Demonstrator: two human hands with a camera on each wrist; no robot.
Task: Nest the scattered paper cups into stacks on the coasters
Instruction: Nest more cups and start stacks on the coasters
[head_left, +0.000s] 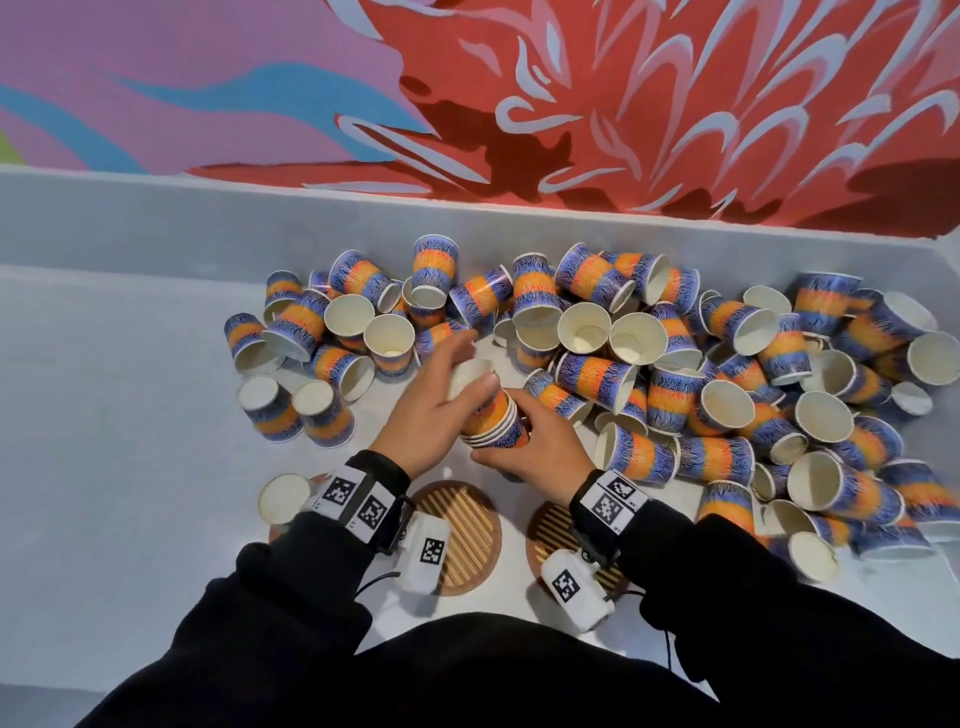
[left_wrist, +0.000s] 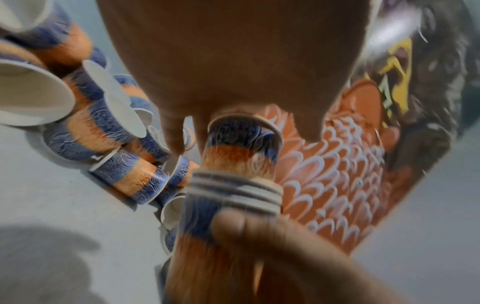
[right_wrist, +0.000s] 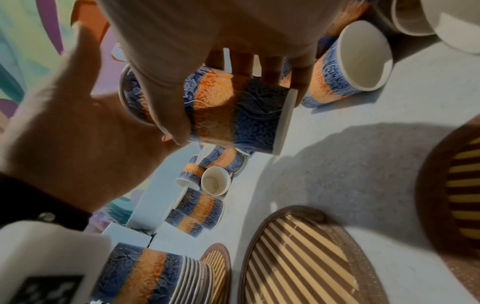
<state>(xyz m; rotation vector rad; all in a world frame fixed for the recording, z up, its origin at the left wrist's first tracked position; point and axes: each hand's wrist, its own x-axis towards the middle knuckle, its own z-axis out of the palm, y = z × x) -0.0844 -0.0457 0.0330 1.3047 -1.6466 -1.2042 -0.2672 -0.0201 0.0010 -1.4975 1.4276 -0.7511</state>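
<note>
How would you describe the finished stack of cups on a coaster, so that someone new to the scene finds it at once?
Start from the three round striped coasters at the near edge of the white table. The leftmost coaster carries the stack of nested cups, just left of the left hand's wrist. Unlike the loose cups scattered behind, it stands upright with many rims layered together.

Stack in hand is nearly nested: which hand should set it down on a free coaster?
Probably the right. The right hand grips the nested stack around its body, above the bare coaster. The left hand only holds the top cup being pushed in.
</note>
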